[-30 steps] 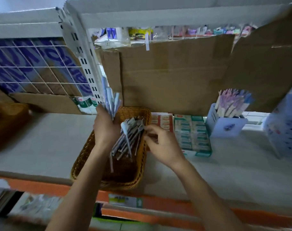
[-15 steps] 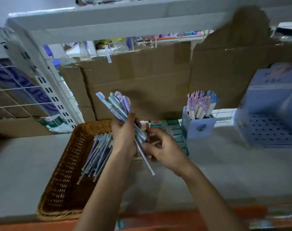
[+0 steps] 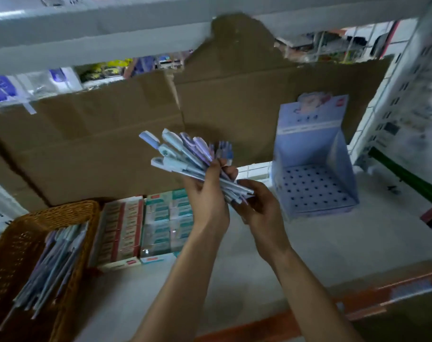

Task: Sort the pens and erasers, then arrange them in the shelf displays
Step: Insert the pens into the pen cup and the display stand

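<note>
My left hand (image 3: 207, 201) grips a fanned bunch of pale blue and lilac pens (image 3: 182, 154), caps pointing up and left, held above the shelf. My right hand (image 3: 259, 206) cups the lower tips of the same bunch from the right. A wicker basket (image 3: 69, 211) at the lower left holds several more pens (image 3: 52, 262). Boxes of erasers (image 3: 146, 225) with red and green labels lie beside the basket. A light blue cardboard pen display (image 3: 313, 169) with a perforated floor stands to the right, no pens in it.
Brown cardboard sheets (image 3: 111, 134) line the back of the shelf. A grey upper shelf (image 3: 111, 23) runs overhead. A white perforated upright (image 3: 407, 95) bounds the right side. The orange shelf edge (image 3: 357, 307) runs along the front.
Both hands have carried the bunch of pens to the right, away from the basket and closer to the blue display. The view has swung right; the small holder with pens is out of sight.
</note>
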Action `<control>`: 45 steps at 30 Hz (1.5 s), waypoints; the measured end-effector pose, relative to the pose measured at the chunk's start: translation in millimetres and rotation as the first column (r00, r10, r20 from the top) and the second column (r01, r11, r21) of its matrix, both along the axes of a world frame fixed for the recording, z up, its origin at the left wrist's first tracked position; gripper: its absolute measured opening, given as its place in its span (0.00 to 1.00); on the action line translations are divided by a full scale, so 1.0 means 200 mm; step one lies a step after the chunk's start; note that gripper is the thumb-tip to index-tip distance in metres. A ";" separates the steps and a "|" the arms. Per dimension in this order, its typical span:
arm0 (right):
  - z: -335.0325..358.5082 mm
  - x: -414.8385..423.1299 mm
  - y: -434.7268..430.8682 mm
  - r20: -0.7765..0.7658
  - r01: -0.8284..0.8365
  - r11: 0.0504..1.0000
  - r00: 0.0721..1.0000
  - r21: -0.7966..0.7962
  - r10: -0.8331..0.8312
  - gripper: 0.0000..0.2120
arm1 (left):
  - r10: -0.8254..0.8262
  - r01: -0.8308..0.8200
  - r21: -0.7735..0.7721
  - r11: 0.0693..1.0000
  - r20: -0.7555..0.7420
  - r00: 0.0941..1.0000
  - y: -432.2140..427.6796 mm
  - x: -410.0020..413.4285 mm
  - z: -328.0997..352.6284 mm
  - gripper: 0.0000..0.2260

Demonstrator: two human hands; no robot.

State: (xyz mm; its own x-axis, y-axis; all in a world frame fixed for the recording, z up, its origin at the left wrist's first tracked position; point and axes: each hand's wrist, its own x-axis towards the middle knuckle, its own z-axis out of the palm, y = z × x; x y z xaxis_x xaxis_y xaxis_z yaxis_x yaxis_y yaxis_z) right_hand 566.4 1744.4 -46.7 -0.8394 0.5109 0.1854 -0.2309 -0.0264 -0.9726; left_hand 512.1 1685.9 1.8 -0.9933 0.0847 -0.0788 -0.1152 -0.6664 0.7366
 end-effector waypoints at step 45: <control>0.18 0.04 0.90 -0.106 0.243 0.911 0.970 0.334 -0.220 0.12 | -0.223 0.114 -0.556 0.823 -0.132 0.966 0.41 0.20 -0.24 0.10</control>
